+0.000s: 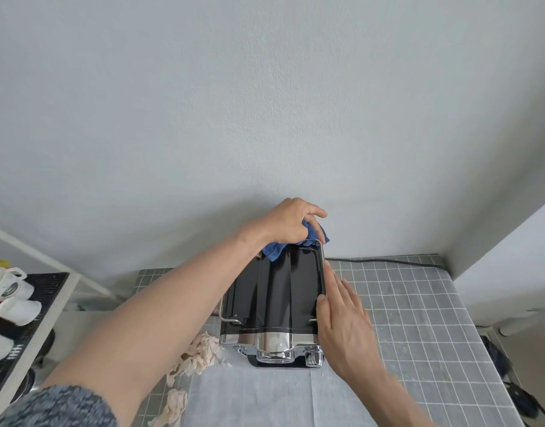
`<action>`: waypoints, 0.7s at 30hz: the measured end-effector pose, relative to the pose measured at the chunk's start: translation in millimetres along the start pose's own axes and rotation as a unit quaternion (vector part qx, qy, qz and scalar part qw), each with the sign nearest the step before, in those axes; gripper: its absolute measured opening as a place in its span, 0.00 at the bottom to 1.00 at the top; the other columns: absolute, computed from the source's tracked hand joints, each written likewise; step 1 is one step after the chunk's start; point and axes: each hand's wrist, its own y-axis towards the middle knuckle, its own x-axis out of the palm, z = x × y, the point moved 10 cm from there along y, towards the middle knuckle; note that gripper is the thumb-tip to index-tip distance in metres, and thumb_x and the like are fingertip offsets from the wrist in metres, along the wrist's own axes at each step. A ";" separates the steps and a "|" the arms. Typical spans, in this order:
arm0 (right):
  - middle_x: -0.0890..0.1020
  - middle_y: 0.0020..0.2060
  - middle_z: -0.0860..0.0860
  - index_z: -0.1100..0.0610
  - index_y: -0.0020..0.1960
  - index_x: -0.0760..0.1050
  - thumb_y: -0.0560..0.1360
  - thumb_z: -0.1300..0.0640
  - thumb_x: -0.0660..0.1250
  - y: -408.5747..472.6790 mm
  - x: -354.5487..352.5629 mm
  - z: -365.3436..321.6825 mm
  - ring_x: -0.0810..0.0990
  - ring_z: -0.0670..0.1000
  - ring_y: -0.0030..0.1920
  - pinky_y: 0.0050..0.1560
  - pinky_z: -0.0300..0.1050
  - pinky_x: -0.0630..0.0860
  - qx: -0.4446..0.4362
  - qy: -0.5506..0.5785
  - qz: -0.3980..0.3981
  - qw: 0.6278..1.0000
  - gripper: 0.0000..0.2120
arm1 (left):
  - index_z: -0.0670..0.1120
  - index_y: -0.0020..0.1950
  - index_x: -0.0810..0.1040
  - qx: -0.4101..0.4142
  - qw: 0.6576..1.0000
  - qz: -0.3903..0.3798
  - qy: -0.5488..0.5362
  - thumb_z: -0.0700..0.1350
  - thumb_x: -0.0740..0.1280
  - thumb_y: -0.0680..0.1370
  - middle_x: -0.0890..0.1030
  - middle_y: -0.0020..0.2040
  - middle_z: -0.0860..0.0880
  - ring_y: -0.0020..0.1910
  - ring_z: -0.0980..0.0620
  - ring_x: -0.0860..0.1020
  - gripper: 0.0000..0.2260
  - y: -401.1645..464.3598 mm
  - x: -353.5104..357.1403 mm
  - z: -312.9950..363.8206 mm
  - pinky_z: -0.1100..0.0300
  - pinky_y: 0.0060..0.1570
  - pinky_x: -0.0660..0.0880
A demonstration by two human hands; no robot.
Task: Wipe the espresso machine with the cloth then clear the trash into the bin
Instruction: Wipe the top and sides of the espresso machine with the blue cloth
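two hands work at the espresso machine [274, 291] on the tiled counter [419, 303]: the left hand [288, 221] grips the blue cloth [277, 249] at its far top edge. the right hand [342, 315] lies flat and open against its right side, and crumpled tissues [197, 352] lie beside it, left.

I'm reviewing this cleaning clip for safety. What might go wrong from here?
The left hand presses the blue cloth at the espresso machine's far top edge; only the flat right hand steadies it, so it may slide. The cloth could snag the top rail. The left forearm could sweep the crumpled tissues off the table.
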 end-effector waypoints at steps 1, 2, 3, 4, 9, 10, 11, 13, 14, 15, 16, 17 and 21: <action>0.53 0.83 0.37 0.38 0.84 0.42 0.81 0.44 0.37 0.7 0.3 0.3 0.53 0.50 0.84 0.80 0.59 0.60 -0.003 -0.002 0.000 1.000 0.30 | 0.44 0.71 0.76 -0.001 1.000 0.007 0.025 0.28 0.57 0.68 0.87 0.54 0.58 0.53 0.68 0.78 0.33 1.5 1.2 -2.6 0.74 0.34 0.65; 0.52 0.83 0.37 0.38 0.84 0.43 0.81 0.44 0.37 1.4 1.4 0.3 0.52 0.50 0.84 0.80 0.59 0.60 -0.007 -0.007 0.000 1.000 0.31 | 0.43 0.66 0.77 0.000 0.999 0.022 0.043 0.30 0.57 0.68 0.86 0.57 0.58 0.59 0.57 0.79 0.28 2.9 3.0 -8.3 0.72 0.36 0.65; 0.53 0.83 0.37 0.38 0.84 0.42 0.81 0.43 0.37 1.8 2.4 0.6 0.52 0.49 0.84 0.80 0.59 0.60 -0.008 -0.009 -0.001 1.000 0.31 | 0.41 0.57 0.76 -0.005 0.998 0.037 0.058 0.32 0.56 0.68 0.86 0.59 0.55 0.59 0.49 0.79 0.20 4.8 3.8 -16.3 0.69 0.39 0.68; 0.53 0.83 0.38 0.37 0.83 0.40 0.82 0.44 0.38 1.0 2.6 0.3 0.52 0.49 0.84 0.80 0.59 0.60 -0.008 -0.009 0.000 1.000 0.30 | 0.41 0.51 0.73 -0.009 0.997 0.049 0.065 0.35 0.56 0.67 0.86 0.58 0.51 0.57 0.45 0.79 0.14 6.4 4.6 -23.3 0.62 0.43 0.73; 0.50 0.84 0.38 0.44 0.83 0.53 0.82 0.43 0.31 4.8 8.7 5.3 0.52 0.49 0.84 0.80 0.58 0.60 -0.021 -0.055 0.000 0.998 0.32 | 0.40 0.56 0.75 -0.025 0.998 0.056 0.027 0.30 0.58 0.69 0.84 0.62 0.49 0.42 0.66 0.78 0.18 9.9 3.6 -27.8 0.66 0.39 0.74; 0.49 0.84 0.38 0.49 0.81 0.59 0.81 0.42 0.28 6.9 14.0 7.9 0.52 0.49 0.84 0.80 0.58 0.60 -0.026 -0.076 -0.002 0.997 0.36 | 0.41 0.66 0.76 -0.023 0.999 0.046 0.015 0.28 0.58 0.69 0.85 0.62 0.53 0.42 0.68 0.77 0.27 7.1 4.3 -24.8 0.70 0.35 0.70; 0.48 0.84 0.39 0.53 0.78 0.62 0.81 0.43 0.27 8.2 16.4 12.7 0.52 0.50 0.84 0.80 0.57 0.60 -0.023 -0.091 -0.003 0.996 0.38 | 0.42 0.73 0.74 -0.019 0.999 0.037 0.005 0.27 0.59 0.69 0.86 0.59 0.56 0.47 0.69 0.77 0.32 6.5 6.8 -20.8 0.73 0.36 0.69; 0.48 0.84 0.39 0.53 0.78 0.62 0.81 0.44 0.30 7.6 14.8 13.9 0.51 0.50 0.84 0.80 0.57 0.60 -0.018 -0.089 0.006 0.996 0.35 | 0.44 0.74 0.74 -0.016 1.000 0.020 -0.001 0.28 0.59 0.68 0.87 0.50 0.60 0.58 0.64 0.77 0.35 6.7 11.6 -17.5 0.72 0.45 0.73; 0.49 0.84 0.38 0.48 0.81 0.59 0.81 0.44 0.32 5.2 11.2 10.9 0.51 0.50 0.84 0.79 0.58 0.61 -0.014 -0.071 0.011 0.997 0.33 | 0.44 0.73 0.76 -0.011 1.000 0.017 0.005 0.28 0.58 0.67 0.87 0.48 0.61 0.62 0.63 0.77 0.35 7.4 12.2 -16.5 0.69 0.51 0.75; 0.50 0.84 0.37 0.42 0.83 0.52 0.81 0.44 0.34 2.5 8.3 7.4 0.51 0.50 0.84 0.79 0.58 0.61 -0.006 -0.049 0.009 0.999 0.31 | 0.44 0.72 0.77 -0.005 1.000 0.018 0.014 0.28 0.58 0.66 0.87 0.47 0.61 0.63 0.62 0.76 0.34 6.8 10.8 -13.9 0.68 0.54 0.75; 0.52 0.83 0.37 0.39 0.84 0.45 0.81 0.43 0.36 -0.1 5.8 3.3 0.51 0.49 0.84 0.80 0.58 0.61 0.001 -0.030 0.007 1.000 0.31 | 0.44 0.72 0.77 -0.001 0.999 0.022 0.024 0.28 0.58 0.67 0.87 0.47 0.62 0.64 0.62 0.76 0.34 6.0 9.2 -13.5 0.70 0.53 0.73; 0.52 0.83 0.37 0.38 0.84 0.41 0.80 0.43 0.36 -1.6 1.2 0.3 0.51 0.49 0.84 0.80 0.58 0.60 0.008 -0.015 0.006 1.000 0.31 | 0.44 0.72 0.76 0.002 0.999 0.027 0.034 0.29 0.59 0.68 0.87 0.50 0.62 0.64 0.62 0.76 0.33 6.1 8.5 -13.0 0.72 0.51 0.71; 0.54 0.83 0.39 0.37 0.84 0.39 0.84 0.45 0.40 -2.8 -2.7 -2.7 0.50 0.48 0.84 0.80 0.57 0.57 0.018 -0.017 0.001 1.000 0.29 | 0.45 0.73 0.72 0.010 0.992 0.073 0.098 0.33 0.57 0.74 0.81 0.68 0.56 0.62 0.50 0.79 0.28 -7.3 3.1 -21.6 0.55 0.60 0.75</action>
